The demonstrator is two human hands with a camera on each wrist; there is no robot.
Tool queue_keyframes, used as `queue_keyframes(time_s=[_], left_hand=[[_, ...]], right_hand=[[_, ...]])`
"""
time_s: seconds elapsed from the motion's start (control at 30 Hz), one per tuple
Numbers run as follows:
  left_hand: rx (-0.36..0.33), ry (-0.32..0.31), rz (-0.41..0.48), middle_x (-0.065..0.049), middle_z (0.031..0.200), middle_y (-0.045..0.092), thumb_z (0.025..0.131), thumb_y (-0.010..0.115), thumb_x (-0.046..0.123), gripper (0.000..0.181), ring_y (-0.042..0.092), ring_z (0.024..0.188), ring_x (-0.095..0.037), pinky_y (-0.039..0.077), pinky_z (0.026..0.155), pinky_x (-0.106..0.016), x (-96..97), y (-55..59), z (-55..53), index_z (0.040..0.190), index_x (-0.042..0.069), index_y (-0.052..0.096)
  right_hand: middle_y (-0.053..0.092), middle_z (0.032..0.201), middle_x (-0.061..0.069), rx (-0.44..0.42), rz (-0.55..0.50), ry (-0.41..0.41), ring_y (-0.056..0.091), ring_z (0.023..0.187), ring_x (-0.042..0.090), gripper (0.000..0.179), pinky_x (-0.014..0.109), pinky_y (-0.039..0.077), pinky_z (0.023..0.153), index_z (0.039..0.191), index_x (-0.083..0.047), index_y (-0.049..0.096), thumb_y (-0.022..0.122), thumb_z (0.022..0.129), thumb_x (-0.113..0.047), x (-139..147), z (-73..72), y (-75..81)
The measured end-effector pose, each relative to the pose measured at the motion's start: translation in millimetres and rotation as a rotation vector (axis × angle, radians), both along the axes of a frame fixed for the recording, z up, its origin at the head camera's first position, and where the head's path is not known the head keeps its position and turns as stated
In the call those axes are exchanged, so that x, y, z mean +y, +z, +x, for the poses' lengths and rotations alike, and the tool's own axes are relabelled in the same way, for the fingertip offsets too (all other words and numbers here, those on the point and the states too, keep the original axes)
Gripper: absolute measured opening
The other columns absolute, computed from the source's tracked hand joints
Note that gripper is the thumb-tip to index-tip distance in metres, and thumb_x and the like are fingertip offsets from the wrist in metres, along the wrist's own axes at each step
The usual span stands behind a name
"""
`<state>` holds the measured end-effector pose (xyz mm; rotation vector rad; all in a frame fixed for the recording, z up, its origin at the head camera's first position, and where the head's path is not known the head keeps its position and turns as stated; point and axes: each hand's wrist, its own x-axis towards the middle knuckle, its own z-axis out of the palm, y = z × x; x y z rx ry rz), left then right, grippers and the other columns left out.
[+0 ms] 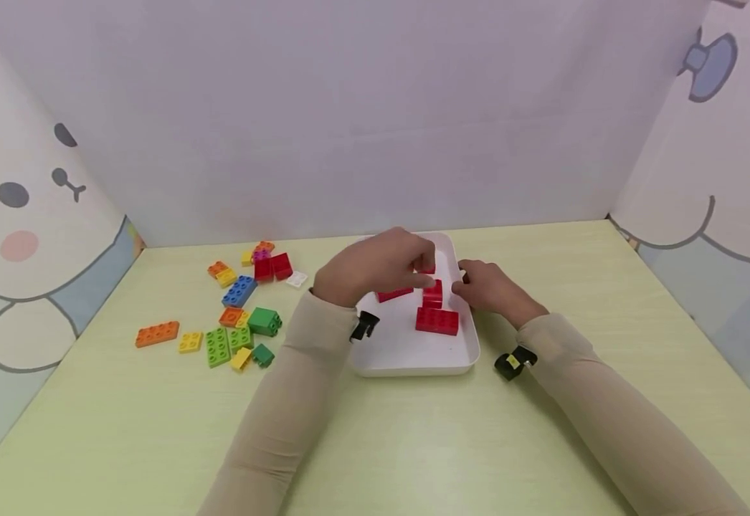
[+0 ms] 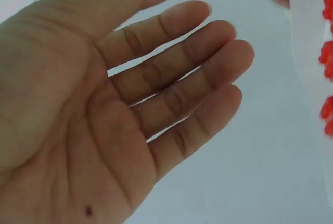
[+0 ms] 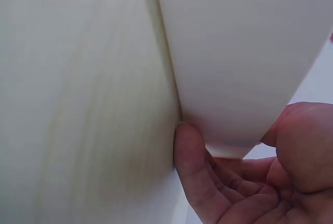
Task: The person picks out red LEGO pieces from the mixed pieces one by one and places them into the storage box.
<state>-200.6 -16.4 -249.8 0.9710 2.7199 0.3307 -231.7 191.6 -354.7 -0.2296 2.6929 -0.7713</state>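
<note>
A white tray (image 1: 394, 355) holds several red bricks (image 1: 437, 321) on its floor. Above its left part hangs my left hand (image 1: 378, 269), its palm bare and its fingers loosely extended in the left wrist view. The head view has that hand partly covering the tray and the bricks under it. At the tray's right side, my right hand (image 1: 496, 290) grips the wall, with the thumb over the rim and the fingers (image 3: 190, 148) low against the outer face, as the right wrist view shows.
Left of the tray lie loose bricks, among them a blue brick (image 1: 239, 292), a dark green brick (image 1: 264, 322), a lime brick (image 1: 217, 347), an orange brick (image 1: 157, 334) and a red pair (image 1: 273, 268). A pale wall (image 1: 375, 115) stands behind the table (image 1: 414, 444).
</note>
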Motion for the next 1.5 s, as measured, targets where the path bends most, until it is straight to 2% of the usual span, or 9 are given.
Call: queue_keyframes(time_s=[0.23, 0.4, 0.53, 0.67, 0.8, 0.9, 1.13, 1.33, 1.5], left_hand=[[0.081, 0.065, 0.042, 0.001, 0.115, 0.063, 0.094, 0.074, 0.026, 0.034, 0.057, 0.101, -0.014, 0.053, 0.089, -0.028, -16.1, 10.4, -1.7, 0.126, 0.015, 0.066], [0.108, 0.044, 0.068, -0.001, 0.124, 0.061, 0.094, 0.074, 0.025, 0.037, 0.056, 0.109, -0.016, 0.054, 0.091, -0.030, -16.7, 10.7, -1.4, 0.129, 0.015, 0.065], [0.238, 0.060, 0.133, -0.003, 0.134, 0.057, 0.096, 0.071, 0.026, 0.033, 0.052, 0.123, -0.019, 0.052, 0.098, -0.033, -24.3, 15.7, -2.8, 0.128, 0.017, 0.066], [0.393, 0.114, 0.186, -0.005, 0.138, 0.056, 0.097, 0.070, 0.025, 0.028, 0.048, 0.130, -0.022, 0.049, 0.102, -0.034, -44.7, 21.7, -5.5, 0.124, 0.016, 0.067], [0.450, 0.155, 0.187, -0.006, 0.135, 0.058, 0.098, 0.069, 0.022, 0.025, 0.048, 0.129, -0.024, 0.047, 0.104, -0.036, -79.8, 21.0, -7.6, 0.122, 0.013, 0.068], [0.428, 0.220, 0.161, -0.008, 0.135, 0.057, 0.098, 0.069, 0.020, 0.025, 0.048, 0.129, -0.027, 0.047, 0.105, -0.041, -112.0, 18.3, -6.8, 0.122, 0.011, 0.068], [0.300, 0.378, 0.100, -0.015, 0.137, 0.054, 0.098, 0.068, 0.018, 0.030, 0.047, 0.129, -0.035, 0.045, 0.106, -0.053, -175.4, 8.0, -9.9, 0.126, 0.008, 0.065], [0.196, 0.429, 0.112, -0.018, 0.134, 0.055, 0.098, 0.068, 0.014, 0.032, 0.049, 0.124, -0.037, 0.045, 0.104, -0.055, -200.2, -5.6, -26.1, 0.128, 0.005, 0.063], [0.159, 0.424, 0.077, -0.019, 0.136, 0.052, 0.097, 0.069, 0.013, 0.035, 0.050, 0.123, -0.038, 0.048, 0.102, -0.054, -211.1, -23.4, -36.8, 0.129, 0.004, 0.062]], right_hand=[[0.054, 0.135, 0.029, -0.026, 0.010, -0.026, 0.058, 0.105, 0.036, 0.057, 0.049, 0.054, 0.092, 0.152, 0.004, 0.033, 0.052, 0.104, -0.021, 2, -2.3, -0.6], [0.053, 0.135, 0.029, -0.042, 0.003, -0.027, 0.058, 0.106, 0.036, 0.059, 0.051, 0.053, 0.093, 0.152, 0.004, 0.033, 0.053, 0.104, -0.021, 1, -2.5, -0.6], [0.054, 0.134, 0.029, -0.036, 0.005, -0.027, 0.058, 0.106, 0.036, 0.058, 0.050, 0.053, 0.093, 0.152, 0.004, 0.033, 0.052, 0.103, -0.021, 1, -3.3, 0.6], [0.054, 0.133, 0.029, -0.019, 0.010, -0.016, 0.058, 0.105, 0.036, 0.058, 0.050, 0.053, 0.092, 0.151, 0.005, 0.034, 0.051, 0.103, -0.021, 0, -3.0, 0.3], [0.055, 0.133, 0.028, -0.022, 0.013, -0.008, 0.058, 0.104, 0.036, 0.057, 0.049, 0.053, 0.091, 0.151, 0.005, 0.035, 0.051, 0.103, -0.021, -1, -2.3, -0.7], [0.055, 0.133, 0.029, -0.019, 0.015, -0.004, 0.059, 0.104, 0.035, 0.058, 0.048, 0.054, 0.090, 0.151, 0.005, 0.034, 0.051, 0.103, -0.021, 0, -2.2, -0.5], [0.054, 0.133, 0.030, -0.013, 0.023, -0.007, 0.060, 0.103, 0.036, 0.059, 0.048, 0.055, 0.090, 0.151, 0.006, 0.033, 0.053, 0.102, -0.021, 8, -4.1, 1.9], [0.053, 0.135, 0.031, -0.011, 0.031, -0.008, 0.059, 0.106, 0.038, 0.060, 0.051, 0.053, 0.092, 0.151, 0.007, 0.032, 0.053, 0.102, -0.021, 10, -4.1, -0.9], [0.054, 0.133, 0.031, -0.008, 0.024, 0.003, 0.059, 0.105, 0.037, 0.060, 0.051, 0.053, 0.092, 0.151, 0.008, 0.033, 0.052, 0.102, -0.021, 11, -1.4, -3.3]])
